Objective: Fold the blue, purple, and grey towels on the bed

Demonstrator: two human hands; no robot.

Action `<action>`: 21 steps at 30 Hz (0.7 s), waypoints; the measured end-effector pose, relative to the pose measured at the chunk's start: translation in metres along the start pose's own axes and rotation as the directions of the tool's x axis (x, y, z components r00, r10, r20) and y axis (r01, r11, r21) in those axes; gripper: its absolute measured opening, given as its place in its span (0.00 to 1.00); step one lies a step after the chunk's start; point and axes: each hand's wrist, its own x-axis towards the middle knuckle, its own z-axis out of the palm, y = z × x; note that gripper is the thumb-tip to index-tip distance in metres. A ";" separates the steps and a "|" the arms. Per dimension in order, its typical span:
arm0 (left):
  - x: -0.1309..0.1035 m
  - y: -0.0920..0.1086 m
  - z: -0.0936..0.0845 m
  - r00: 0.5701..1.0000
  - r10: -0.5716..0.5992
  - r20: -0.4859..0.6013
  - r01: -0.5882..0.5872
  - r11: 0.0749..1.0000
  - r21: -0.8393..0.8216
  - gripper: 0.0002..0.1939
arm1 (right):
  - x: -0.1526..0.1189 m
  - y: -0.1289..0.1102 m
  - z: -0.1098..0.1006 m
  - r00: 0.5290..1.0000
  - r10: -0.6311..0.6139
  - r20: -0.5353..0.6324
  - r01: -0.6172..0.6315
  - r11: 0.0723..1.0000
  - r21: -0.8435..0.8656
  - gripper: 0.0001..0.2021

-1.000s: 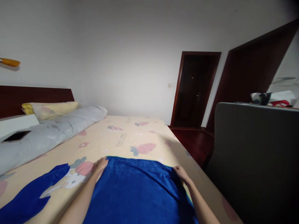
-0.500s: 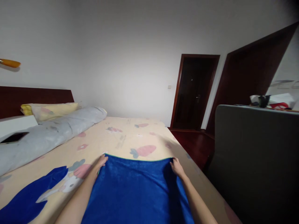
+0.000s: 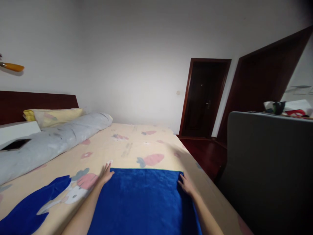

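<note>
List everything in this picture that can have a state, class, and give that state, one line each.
Central blue cloth: spread nearly flat on the bed
Other blue cloth: lying loose, partly out of view
Left hand: open, at the central cloth's far left corner
Right hand: open, at its far right corner
Phone-like device: lying down, face dark
Door: shut

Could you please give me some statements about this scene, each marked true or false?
1. The left hand and right hand are at the far corners of the blue cloth. True.
2. The blue cloth is bunched into a ball. False: it is spread out on the bed.
3. A dark-screened device lies on the grey bolster. True.
4. The grey bolster is right of the right hand. False: it is to the left.
</note>
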 end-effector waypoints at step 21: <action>-0.183 0.111 0.078 0.830 0.457 0.320 -0.533 0.819 0.214 0.28 | -0.141 -0.190 0.049 0.875 -0.472 0.111 0.455 0.878 0.150 0.28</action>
